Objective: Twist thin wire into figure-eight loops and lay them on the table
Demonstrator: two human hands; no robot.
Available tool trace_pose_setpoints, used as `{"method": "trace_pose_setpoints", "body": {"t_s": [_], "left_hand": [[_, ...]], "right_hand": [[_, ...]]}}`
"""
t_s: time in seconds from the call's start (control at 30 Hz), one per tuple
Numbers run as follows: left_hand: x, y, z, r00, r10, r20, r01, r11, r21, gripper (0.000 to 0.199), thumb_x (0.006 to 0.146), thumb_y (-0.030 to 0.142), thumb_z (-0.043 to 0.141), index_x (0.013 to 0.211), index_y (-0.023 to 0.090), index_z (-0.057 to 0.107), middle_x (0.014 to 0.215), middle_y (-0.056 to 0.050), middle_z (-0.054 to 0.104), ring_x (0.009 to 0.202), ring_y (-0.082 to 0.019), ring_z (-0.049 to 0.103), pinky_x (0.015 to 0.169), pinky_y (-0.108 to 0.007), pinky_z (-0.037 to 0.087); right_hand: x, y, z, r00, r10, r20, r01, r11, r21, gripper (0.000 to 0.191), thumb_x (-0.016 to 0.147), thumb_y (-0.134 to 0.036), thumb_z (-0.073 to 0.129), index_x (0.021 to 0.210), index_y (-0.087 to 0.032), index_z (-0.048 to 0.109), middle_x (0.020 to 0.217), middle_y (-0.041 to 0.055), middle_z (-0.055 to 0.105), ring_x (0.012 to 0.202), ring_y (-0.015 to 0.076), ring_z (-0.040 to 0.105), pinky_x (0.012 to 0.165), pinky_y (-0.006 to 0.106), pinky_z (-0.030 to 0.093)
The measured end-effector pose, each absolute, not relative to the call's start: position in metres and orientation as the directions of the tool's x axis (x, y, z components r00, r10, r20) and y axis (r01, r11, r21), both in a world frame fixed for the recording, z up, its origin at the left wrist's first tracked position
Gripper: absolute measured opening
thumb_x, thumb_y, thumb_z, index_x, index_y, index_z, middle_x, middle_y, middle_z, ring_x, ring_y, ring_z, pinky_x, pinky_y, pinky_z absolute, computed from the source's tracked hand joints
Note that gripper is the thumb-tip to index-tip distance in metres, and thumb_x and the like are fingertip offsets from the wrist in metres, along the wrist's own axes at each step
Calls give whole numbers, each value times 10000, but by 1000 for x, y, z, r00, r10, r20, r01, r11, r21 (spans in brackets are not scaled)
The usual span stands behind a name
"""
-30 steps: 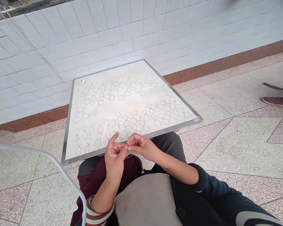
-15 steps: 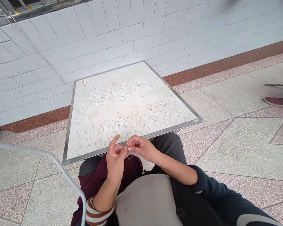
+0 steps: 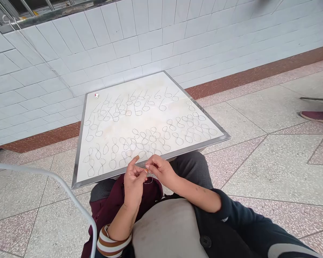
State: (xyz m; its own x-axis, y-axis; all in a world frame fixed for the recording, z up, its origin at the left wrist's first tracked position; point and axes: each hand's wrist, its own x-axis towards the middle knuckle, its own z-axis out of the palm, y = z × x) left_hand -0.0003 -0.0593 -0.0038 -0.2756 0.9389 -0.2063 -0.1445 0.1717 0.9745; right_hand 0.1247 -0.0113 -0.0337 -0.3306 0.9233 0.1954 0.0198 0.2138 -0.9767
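Close together over my lap, both hands work on one thin wire loop [image 3: 148,182]. My left hand [image 3: 134,181] pinches it between thumb and fingers, with one finger raised toward the board. My right hand [image 3: 161,170] pinches the same wire from the other side, fingertips nearly touching the left ones. The lower curve of the loop hangs below the fingertips; its upper part is hidden by them. Just beyond lies a white board [image 3: 140,123] with a grey metal edge. Several figure-eight wires [image 3: 166,147] lie on its near part, and several single-loop wires with straight tails [image 3: 163,107] farther back.
A small white and red object [image 3: 97,95] sits at the board's far left corner. A grey curved tube [image 3: 70,193] crosses on the left. Behind the board stands a white tiled wall [image 3: 150,39]. A person's dark red shoe [image 3: 317,117] is on the floor at right.
My hands have shifted very slightly to the right, still pinching the wire close together. The fingertips of my right hand have moved a little. The wires on the board are unchanged.
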Motion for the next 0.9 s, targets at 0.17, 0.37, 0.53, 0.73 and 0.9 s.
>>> {"method": "trace_pose_setpoints", "body": {"t_s": [0.17, 0.37, 0.53, 0.73, 0.9], "left_hand": [[0, -60, -3, -267, 946, -183, -182, 137, 974, 603, 754, 237, 707, 1312, 191, 484, 703, 32, 609, 698, -125, 592, 592, -214, 454], [1, -61, -10, -257, 952, -165, -138, 132, 982, 595, 775, 229, 687, 1334, 212, 485, 734, 24, 616, 718, -138, 624, 633, -239, 472], [-1, -60, -11, -330, 932, -149, -172, 95, 980, 552, 773, 224, 699, 1295, 217, 519, 731, 41, 596, 641, -89, 559, 642, -223, 457], [-4, -57, -10, -405, 905, -132, -277, 16, 961, 543, 764, 225, 716, 1275, 221, 533, 758, 45, 568, 621, -68, 512, 680, -229, 454], [-6, -56, -13, -397, 907, -139, -277, 25, 960, 526, 771, 239, 716, 1267, 228, 542, 785, 34, 576, 680, -81, 532, 724, -237, 462]], "right_hand": [[122, -7, -32, -437, 899, -18, -208, -121, -971, 228, 828, -408, 626, 815, -199, 538, 675, -43, 533, 586, 98, 481, 602, 255, 432], [120, -8, -31, -430, 896, -112, -291, -255, -922, 287, 798, -437, 662, 779, -185, 525, 650, -49, 527, 584, 89, 468, 602, 241, 412], [124, -9, -34, -406, 914, 1, -122, -53, -991, 218, 846, -401, 606, 923, -207, 544, 739, -31, 551, 637, 109, 501, 624, 259, 434], [126, -14, -36, -372, 915, 158, 121, 217, -969, 70, 861, -267, 596, 912, -219, 597, 785, -6, 620, 718, 130, 565, 629, 248, 432], [123, -14, -39, -350, 894, 281, 192, 362, -912, 88, 862, -189, 578, 912, -218, 644, 811, 12, 638, 736, 133, 587, 637, 243, 455]]}}
